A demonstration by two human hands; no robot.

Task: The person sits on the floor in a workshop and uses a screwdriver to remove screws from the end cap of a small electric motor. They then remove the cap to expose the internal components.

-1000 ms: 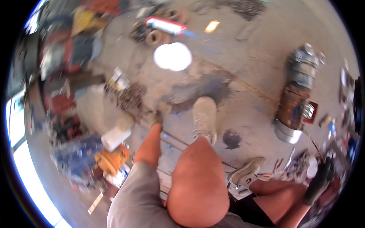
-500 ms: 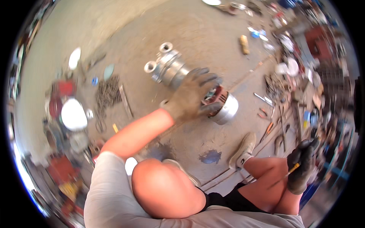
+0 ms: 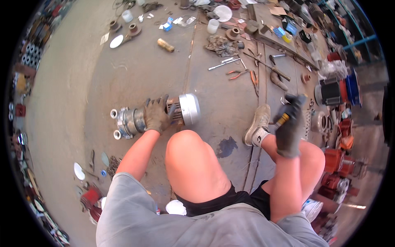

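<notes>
A metal electric pump (image 3: 132,122) lies on its side on the floor in front of me. Two round ports are at its left end, a reddish-brown finned section and a silver end cap at its right. My gloved left hand (image 3: 157,115) lies over the middle of the body, fingers spread across its far side. Off to the right, above my bent leg, my gloved right hand (image 3: 289,125) is closed round a screwdriver-like tool (image 3: 282,120) with a yellow and black handle. Most of that tool is hidden in the glove.
Pliers (image 3: 236,74), wrenches (image 3: 224,64) and a long hammer-like tool (image 3: 273,68) lie beyond my right foot. A crumpled rag (image 3: 222,46) and a yellowish cylinder (image 3: 165,45) lie farther off. Reddish machine parts (image 3: 335,160) stand at the right, a red part (image 3: 90,196) at lower left.
My view has turned right, so the pump now sits farther left and lies nearly level across the picture. My left hand stays on it. My right hand has risen, still holding the yellow-handled tool.
</notes>
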